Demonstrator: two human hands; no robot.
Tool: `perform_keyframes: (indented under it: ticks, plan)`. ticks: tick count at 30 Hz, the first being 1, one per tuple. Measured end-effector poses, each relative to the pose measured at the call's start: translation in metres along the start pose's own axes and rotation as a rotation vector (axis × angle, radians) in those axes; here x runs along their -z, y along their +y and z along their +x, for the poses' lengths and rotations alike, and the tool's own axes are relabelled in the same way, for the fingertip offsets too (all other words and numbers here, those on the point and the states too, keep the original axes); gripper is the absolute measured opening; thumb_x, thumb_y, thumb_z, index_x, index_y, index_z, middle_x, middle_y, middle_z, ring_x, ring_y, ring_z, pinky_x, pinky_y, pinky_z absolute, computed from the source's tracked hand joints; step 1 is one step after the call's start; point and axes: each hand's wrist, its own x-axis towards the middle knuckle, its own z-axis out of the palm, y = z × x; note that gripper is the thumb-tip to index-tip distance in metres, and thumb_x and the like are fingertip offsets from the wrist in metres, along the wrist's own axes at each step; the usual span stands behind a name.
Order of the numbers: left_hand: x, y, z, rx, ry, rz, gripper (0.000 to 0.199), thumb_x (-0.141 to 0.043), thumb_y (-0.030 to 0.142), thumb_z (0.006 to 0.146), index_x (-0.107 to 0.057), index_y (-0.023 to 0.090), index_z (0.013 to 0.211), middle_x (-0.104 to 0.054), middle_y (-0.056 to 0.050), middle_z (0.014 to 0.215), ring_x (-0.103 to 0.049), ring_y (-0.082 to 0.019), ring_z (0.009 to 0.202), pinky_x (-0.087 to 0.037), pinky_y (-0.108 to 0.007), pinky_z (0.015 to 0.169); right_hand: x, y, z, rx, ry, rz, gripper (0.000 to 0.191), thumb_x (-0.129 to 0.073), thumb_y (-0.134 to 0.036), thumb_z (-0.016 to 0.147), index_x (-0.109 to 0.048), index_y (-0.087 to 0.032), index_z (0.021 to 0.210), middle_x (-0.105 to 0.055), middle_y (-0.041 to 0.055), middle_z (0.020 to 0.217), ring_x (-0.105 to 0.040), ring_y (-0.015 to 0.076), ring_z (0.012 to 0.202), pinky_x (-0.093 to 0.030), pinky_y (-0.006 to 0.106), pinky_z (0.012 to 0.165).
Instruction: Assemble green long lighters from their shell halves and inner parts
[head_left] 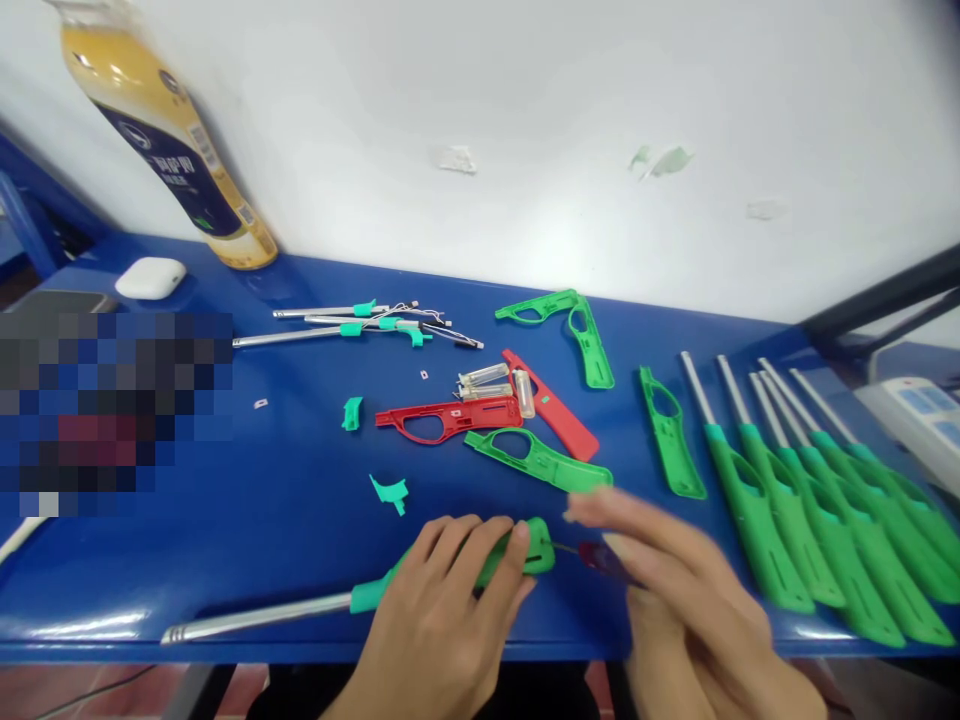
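A green lighter (541, 548) with a long metal tube lies near the front edge of the table, its tube pointing left. My left hand (442, 600) is wrapped over its handle, fingers closed on it. My right hand (686, 590), blurred, grips a screwdriver (600, 558) with a dark red handle. The thin shaft of the screwdriver reaches the right end of the lighter's handle. Just behind lies a green half shell (536, 462). Small teal pieces (391, 492) rest behind my left hand.
Red shells (450, 418) and clear tanks (486, 376) lie mid-table, with metal tubes (300, 335) behind left. Several green lighters (757, 530) are lined up at right. A yellow bottle (172, 140) and white case (151, 278) stand back left, against the wall side.
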Motion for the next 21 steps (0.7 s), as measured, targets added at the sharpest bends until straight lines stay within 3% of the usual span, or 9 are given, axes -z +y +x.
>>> perform_keyframes:
  ticks: [2,4,6,9,11,14,16,19,21]
  plan:
    - [0.001,0.0,0.001,0.002,0.0,-0.004,0.034,-0.043,0.02,0.109,-0.068,0.016,0.133,-0.075,-0.008,0.124,-0.072,-0.026,0.105,-0.06,-0.046,0.09,-0.001,-0.003,-0.001,0.009,-0.018,0.032,0.05,-0.063,0.0,0.092,-0.069,-0.024,0.135,-0.073,0.0024,0.113,-0.073,0.017,0.096,-0.067,0.031,0.072]
    - [0.0,-0.001,0.001,0.004,0.008,-0.008,0.035,-0.043,0.019,0.109,-0.067,0.015,0.133,-0.075,-0.009,0.124,-0.071,-0.026,0.104,-0.06,-0.046,0.089,-0.005,-0.005,-0.001,-0.031,0.103,0.016,0.045,-0.075,-0.006,0.088,-0.074,-0.029,0.127,-0.068,0.0006,0.101,-0.069,0.0148,0.085,-0.066,0.03,0.066]
    - [-0.002,-0.001,0.0,0.01,0.019,-0.012,0.031,-0.046,0.018,0.107,-0.07,0.017,0.128,-0.075,-0.008,0.123,-0.071,-0.026,0.104,-0.059,-0.046,0.089,-0.009,-0.007,0.0,-0.124,0.212,-0.017,0.042,-0.072,-0.008,0.092,-0.075,-0.032,0.125,-0.066,0.0011,0.1,-0.068,0.0156,0.087,-0.064,0.031,0.065]
    - [-0.004,-0.001,0.0,0.016,0.046,-0.015,0.026,-0.052,0.019,0.106,-0.073,0.019,0.122,-0.075,-0.006,0.122,-0.071,-0.026,0.103,-0.058,-0.046,0.089,-0.006,-0.006,0.001,-0.062,0.116,-0.033,0.037,-0.058,-0.009,0.1,-0.073,-0.026,0.13,-0.075,0.0044,0.112,-0.075,0.0199,0.098,-0.066,0.033,0.067]
    - [-0.006,-0.001,0.001,0.017,0.071,-0.013,0.026,-0.053,0.02,0.105,-0.072,0.017,0.123,-0.076,-0.007,0.12,-0.07,-0.026,0.102,-0.058,-0.045,0.087,-0.001,-0.005,0.002,-0.045,0.068,-0.016,0.035,-0.057,-0.005,0.097,-0.076,-0.022,0.121,-0.078,0.0024,0.11,-0.078,0.0181,0.093,-0.067,0.029,0.065]
    - [-0.007,-0.001,0.004,0.019,0.104,-0.009,0.028,-0.051,0.02,0.106,-0.071,0.013,0.125,-0.076,-0.008,0.115,-0.07,-0.025,0.099,-0.058,-0.042,0.086,0.005,-0.004,0.0,-0.134,0.087,-0.073,0.032,-0.07,-0.001,0.087,-0.079,-0.025,0.107,-0.075,-0.0018,0.096,-0.075,0.0126,0.078,-0.064,0.024,0.061]
    - [-0.007,0.0,0.005,0.022,0.118,-0.008,0.029,-0.05,0.021,0.106,-0.07,0.013,0.125,-0.076,-0.007,0.112,-0.069,-0.024,0.096,-0.058,-0.041,0.084,0.005,-0.005,-0.003,-0.144,0.136,-0.108,0.033,-0.077,-0.006,0.084,-0.079,-0.026,0.109,-0.072,-0.0006,0.097,-0.074,0.014,0.081,-0.065,0.026,0.066]
    - [-0.008,0.0,0.005,0.025,0.132,-0.005,0.028,-0.051,0.021,0.106,-0.071,0.013,0.123,-0.076,-0.007,0.11,-0.069,-0.022,0.094,-0.059,-0.04,0.082,0.005,-0.009,-0.008,-0.201,0.116,-0.178,0.024,-0.064,-0.017,0.098,-0.079,-0.028,0.113,-0.075,0.0034,0.106,-0.076,0.0194,0.09,-0.066,0.031,0.068]
    - [-0.008,0.0,0.004,0.025,0.135,-0.005,0.027,-0.053,0.022,0.105,-0.071,0.013,0.123,-0.076,-0.006,0.11,-0.069,-0.022,0.094,-0.059,-0.04,0.082,0.005,-0.011,-0.01,-0.231,0.075,-0.178,0.026,-0.057,-0.02,0.102,-0.08,-0.029,0.109,-0.078,0.0023,0.102,-0.077,0.0198,0.085,-0.065,0.03,0.063]
